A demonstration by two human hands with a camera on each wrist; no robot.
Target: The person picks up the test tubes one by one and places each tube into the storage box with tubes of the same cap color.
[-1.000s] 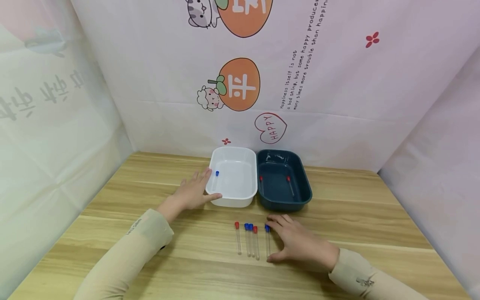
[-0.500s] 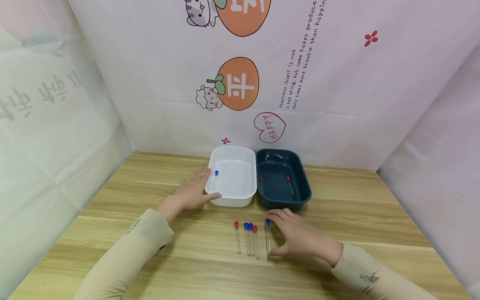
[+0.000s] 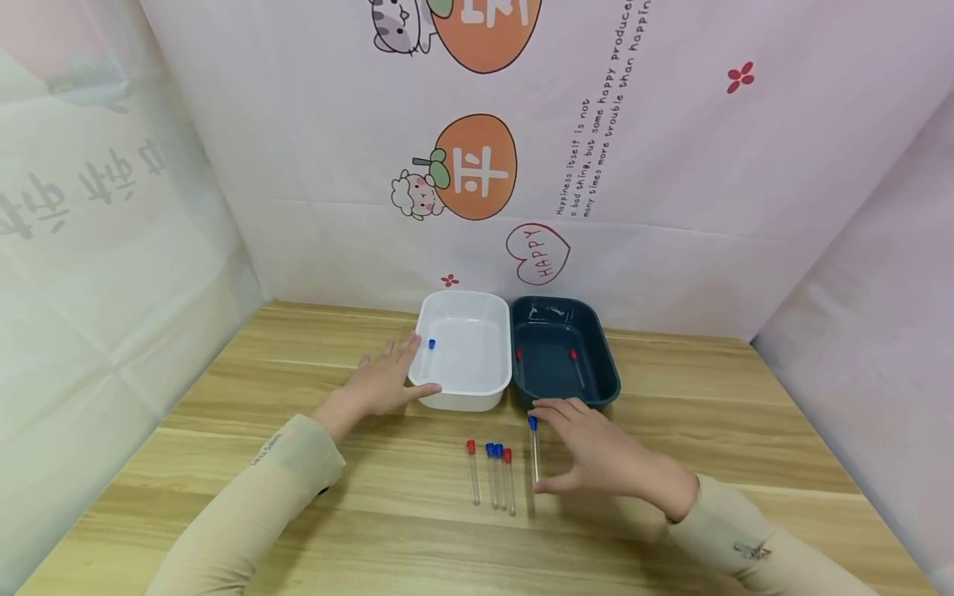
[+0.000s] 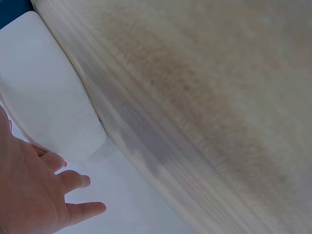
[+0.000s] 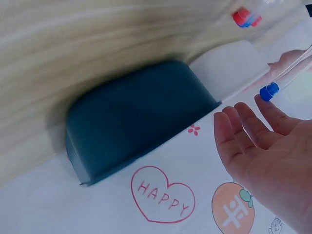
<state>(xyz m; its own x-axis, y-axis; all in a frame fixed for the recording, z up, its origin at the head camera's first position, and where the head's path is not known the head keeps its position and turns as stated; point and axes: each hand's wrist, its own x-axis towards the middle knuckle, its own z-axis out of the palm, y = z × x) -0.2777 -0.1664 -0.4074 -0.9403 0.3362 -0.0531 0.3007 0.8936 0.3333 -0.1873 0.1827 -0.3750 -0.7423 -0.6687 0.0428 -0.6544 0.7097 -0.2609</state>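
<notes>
My right hand (image 3: 599, 454) pinches a blue-capped test tube (image 3: 535, 457) by its two ends, between thumb and a fingertip, above the table. In the right wrist view its blue cap (image 5: 269, 91) sits at a fingertip. My left hand (image 3: 380, 386) touches the left side of the white bin (image 3: 462, 402), its fingers spread. Left of the held tube lie a red-capped tube (image 3: 474, 478), two side-by-side blue-capped tubes (image 3: 493, 480) and another red-capped tube (image 3: 510, 487). Inside the white bin is one blue-capped tube (image 3: 430, 352).
A dark blue bin (image 3: 613, 377) stands against the white bin's right side. Two red-capped tubes lie in it, one near its right side (image 3: 577, 368) and one by its left wall (image 3: 519, 360). A printed cloth (image 3: 656, 273) rises behind both bins.
The right hand has raised the blue-capped test tube off the table and moved it slightly away from me, toward the bins. The left hand stays in place on the white bin.
</notes>
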